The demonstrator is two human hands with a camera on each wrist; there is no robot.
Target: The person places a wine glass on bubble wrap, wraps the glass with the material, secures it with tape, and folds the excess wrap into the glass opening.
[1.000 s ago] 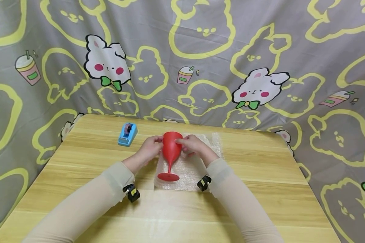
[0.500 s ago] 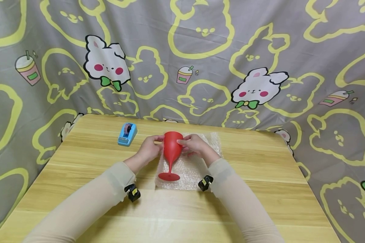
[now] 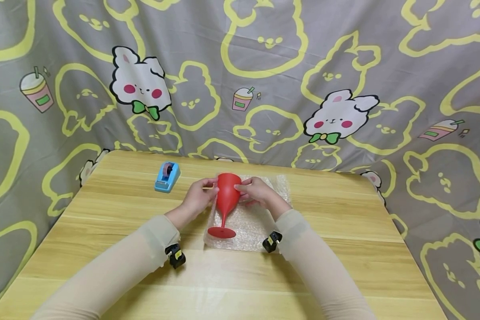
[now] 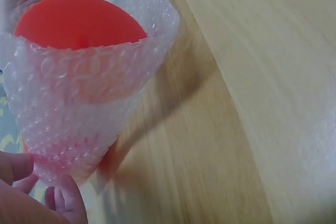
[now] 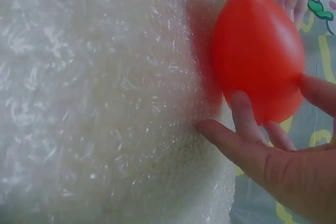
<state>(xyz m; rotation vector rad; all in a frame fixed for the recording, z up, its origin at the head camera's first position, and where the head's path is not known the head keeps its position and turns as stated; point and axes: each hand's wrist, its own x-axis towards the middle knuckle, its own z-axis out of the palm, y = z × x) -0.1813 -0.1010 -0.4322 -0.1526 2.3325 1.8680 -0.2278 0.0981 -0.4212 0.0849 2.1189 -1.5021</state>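
Note:
A red wine glass (image 3: 227, 195) lies on its side on a sheet of bubble wrap (image 3: 248, 231), its round foot toward me and its rim away. My left hand (image 3: 198, 196) is at the left of the bowl and pinches the edge of the bubble wrap. In the left wrist view, that raised bubble wrap (image 4: 68, 98) covers part of the glass's red foot (image 4: 84, 22). From the right, my right hand (image 3: 258, 191) holds the bowl with its thumb on top and fingers spread beside it. The right wrist view shows the fingertips at the red bowl (image 5: 257, 56).
A blue tape dispenser (image 3: 167, 177) with a roll of tape stands at the back left of the wooden table (image 3: 336, 249). Behind the table hangs a grey patterned curtain (image 3: 208, 44). Each wrist carries a small black camera (image 3: 176, 256).
My left hand has edged a little to the right with the bubble wrap edge. The wine glass's bowl has shifted slightly right, while my right hand has hardly moved.

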